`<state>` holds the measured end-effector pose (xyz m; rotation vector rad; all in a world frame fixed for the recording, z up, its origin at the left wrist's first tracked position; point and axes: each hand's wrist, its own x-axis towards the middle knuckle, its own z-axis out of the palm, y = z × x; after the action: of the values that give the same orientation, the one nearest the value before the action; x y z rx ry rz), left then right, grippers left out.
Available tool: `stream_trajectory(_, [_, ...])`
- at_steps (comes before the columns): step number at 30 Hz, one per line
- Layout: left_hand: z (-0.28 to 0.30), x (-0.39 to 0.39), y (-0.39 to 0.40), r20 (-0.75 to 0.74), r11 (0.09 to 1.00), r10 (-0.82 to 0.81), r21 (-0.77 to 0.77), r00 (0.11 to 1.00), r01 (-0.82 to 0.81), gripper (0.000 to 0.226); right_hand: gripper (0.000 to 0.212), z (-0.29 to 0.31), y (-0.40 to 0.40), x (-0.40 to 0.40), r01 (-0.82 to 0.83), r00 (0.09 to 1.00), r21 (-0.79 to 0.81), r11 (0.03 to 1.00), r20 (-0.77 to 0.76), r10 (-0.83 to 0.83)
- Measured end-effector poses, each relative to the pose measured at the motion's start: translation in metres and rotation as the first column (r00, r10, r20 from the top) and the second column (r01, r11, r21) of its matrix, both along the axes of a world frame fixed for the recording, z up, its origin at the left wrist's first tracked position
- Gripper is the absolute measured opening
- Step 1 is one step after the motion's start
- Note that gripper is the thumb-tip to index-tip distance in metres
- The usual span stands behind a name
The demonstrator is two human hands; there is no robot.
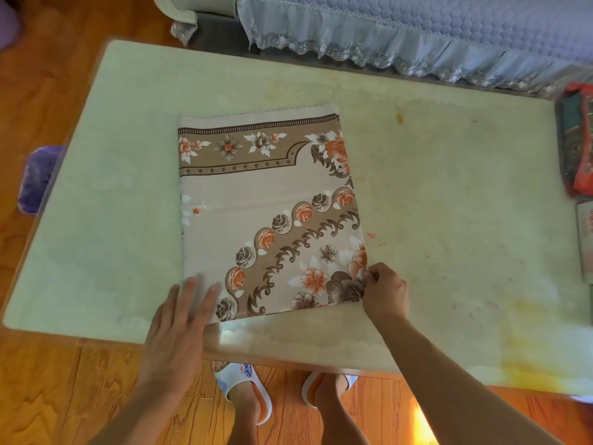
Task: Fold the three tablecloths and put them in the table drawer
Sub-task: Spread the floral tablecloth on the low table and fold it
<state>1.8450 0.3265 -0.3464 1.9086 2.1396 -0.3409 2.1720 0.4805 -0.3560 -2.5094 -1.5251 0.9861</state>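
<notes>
While right hand pinches—floral tablecloth.

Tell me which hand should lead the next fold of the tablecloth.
Probably the right hand: it already pinches the near right corner of the tablecloth. The left hand lies flat with straight fingers at the near left edge, better for holding it down.

Lace-trimmed bed cover beyond the table; white slippers on wood floor.

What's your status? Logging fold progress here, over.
Left hand flat on the tablecloth's near corner. Right hand pinching the opposite corner. Tablecloth folded on the table. Nothing in the way.
</notes>
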Motion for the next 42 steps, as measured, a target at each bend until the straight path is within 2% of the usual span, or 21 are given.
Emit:
stream_trajectory(2, [-0.008,-0.012,-0.002,-0.036,0.990,-0.143,0.006,0.989,0.143,0.125,0.014,0.000,0.001,0.000,0.005,1.000,-0.001,1.000,-0.010,-0.005])
stream_trajectory(5, [-0.015,-0.021,-0.004,-0.079,0.980,-0.196,-0.042,0.977,0.193,0.131,0.013,0.001,0.001,-0.001,0.004,1.000,-0.012,1.000,-0.008,-0.004])
stream_trajectory(10, [-0.020,-0.018,-0.005,-0.048,0.986,-0.169,-0.011,0.984,0.169,0.131,0.017,0.006,0.000,-0.001,0.030,0.998,-0.048,0.998,-0.057,-0.033])
stream_trajectory(14, [-0.017,-0.017,-0.004,0.008,0.990,-0.116,-0.075,0.993,0.116,0.132,0.018,0.008,0.000,0.000,0.048,0.993,-0.045,0.998,-0.110,-0.052])
stream_trajectory(16, [-0.016,-0.017,-0.001,0.026,0.988,-0.108,-0.106,0.994,0.110,0.121,0.018,0.009,0.002,0.000,0.049,0.993,-0.055,0.997,-0.106,-0.054])
stream_trajectory(19, [-0.014,-0.014,0.002,0.044,0.990,-0.113,-0.084,0.993,0.116,0.073,0.018,0.010,0.003,-0.002,0.048,0.995,-0.047,0.998,-0.087,-0.052])
stream_trajectory(22, [-0.012,-0.007,0.005,0.036,0.992,-0.056,-0.115,0.998,0.060,0.065,0.021,0.010,0.001,-0.006,0.034,0.997,-0.026,0.999,-0.069,-0.036])
stream_trajectory(25, [-0.008,0.005,0.019,0.069,1.000,0.010,-0.029,0.998,-0.008,0.057,0.026,0.011,-0.002,-0.011,-0.019,1.000,-0.012,1.000,0.008,0.019])
stream_trajectory(28, [-0.012,0.017,0.041,0.097,0.996,0.040,0.081,0.995,-0.048,0.051,0.028,0.013,-0.005,-0.018,-0.130,0.980,0.003,0.991,0.155,0.128])
stream_trajectory(31, [-0.031,0.020,0.048,0.112,0.996,0.045,0.077,0.993,-0.054,0.064,0.032,0.008,-0.009,-0.018,-0.270,0.920,0.028,0.962,0.303,0.249])
stream_trajectory(33, [-0.045,0.020,0.045,0.088,0.998,0.038,0.051,0.995,-0.043,0.070,0.051,0.005,-0.011,-0.022,-0.277,0.910,0.068,0.958,0.340,0.239])
stream_trajectory(35, [-0.053,0.021,0.043,0.072,0.997,0.036,0.059,0.997,-0.041,0.069,0.065,0.008,-0.016,-0.047,-0.395,0.886,0.175,0.902,0.334,0.323])
stream_trajectory(36, [-0.056,0.021,0.043,0.064,0.997,0.035,0.070,0.997,-0.040,0.069,0.064,0.010,-0.021,-0.069,-0.498,0.855,0.246,0.832,0.301,0.423])
stream_trajectory(39, [-0.061,0.019,0.041,0.060,0.995,0.030,0.097,0.998,-0.035,0.070,0.051,0.002,-0.035,-0.154,-0.728,0.658,0.377,0.573,0.150,0.738])
stream_trajectory(40, [-0.064,0.018,0.039,0.063,0.994,0.022,0.106,0.998,-0.029,0.073,0.048,-0.003,-0.036,-0.177,-0.756,0.617,0.366,0.543,0.120,0.778])
stream_trajectory(42, [-0.068,0.017,0.036,0.073,0.993,0.016,0.116,0.997,-0.024,0.080,0.044,-0.021,-0.032,-0.200,-0.759,0.620,0.323,0.565,0.093,0.779])
